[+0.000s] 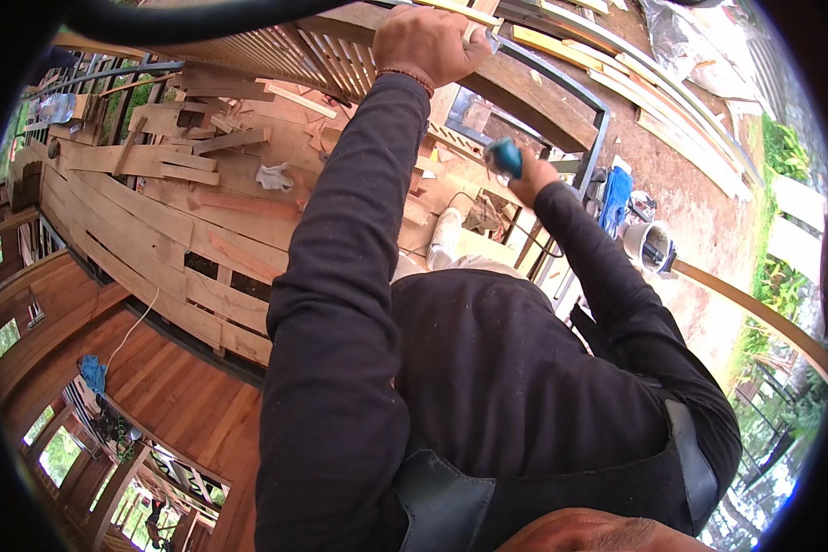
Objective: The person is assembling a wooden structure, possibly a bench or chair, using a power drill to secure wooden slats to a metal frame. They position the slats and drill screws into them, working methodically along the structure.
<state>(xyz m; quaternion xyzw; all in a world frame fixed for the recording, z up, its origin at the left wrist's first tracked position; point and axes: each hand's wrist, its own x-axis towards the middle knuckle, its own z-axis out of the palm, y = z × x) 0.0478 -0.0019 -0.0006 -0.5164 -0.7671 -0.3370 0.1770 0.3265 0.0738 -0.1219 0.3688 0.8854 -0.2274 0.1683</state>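
The right hand (535,178) has its fingers closed around a teal tool (504,158), which is a little blurred and stands out beyond these fingers. The left hand (425,46) is farther forward, at the upper edge, with its fingers curled; I cannot tell what they hold. A brown wooden beam (535,103) lies forward of the right fingers. To the left of the left fingers is a slatted wooden panel (262,53), and behind the right fingers, more to the right, stands a white bucket (635,241).
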